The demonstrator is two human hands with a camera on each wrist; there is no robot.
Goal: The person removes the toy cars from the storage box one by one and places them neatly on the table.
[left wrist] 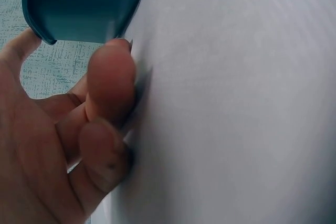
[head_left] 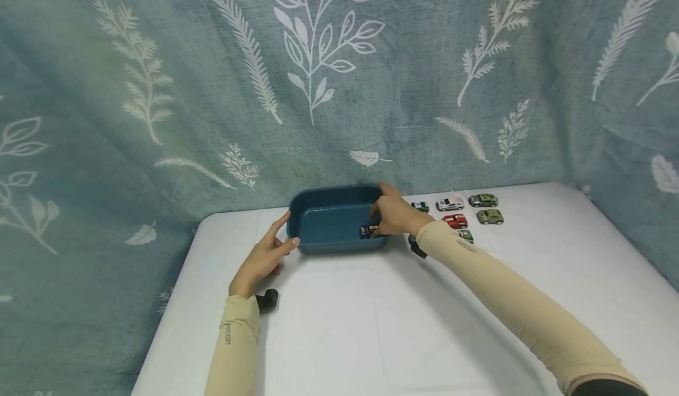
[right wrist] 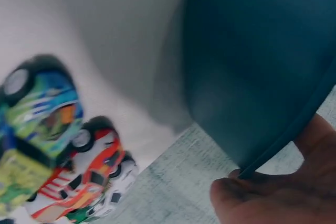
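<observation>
A blue rectangular tray [head_left: 331, 247] stands near the back edge of the table. At its left end is my left hand [head_left: 260, 260], index finger and thumb spread against the rim, the other fingers loosely bent below. My right hand [head_left: 395, 212] reaches over the tray's right end and grips the rim; in the right wrist view its fingers [right wrist: 229, 195] lie on both sides of the wall. A small dark blue toy car [head_left: 367, 231] sits inside the tray, right by this hand, which partly hides it.
Right of the tray several toy cars stand on the white table [head_left: 329, 325], among them a red car [head_left: 455, 221], a white car [head_left: 450, 204] and a green camouflage car [head_left: 490, 216]. A patterned green curtain [head_left: 339, 137] hangs behind the table.
</observation>
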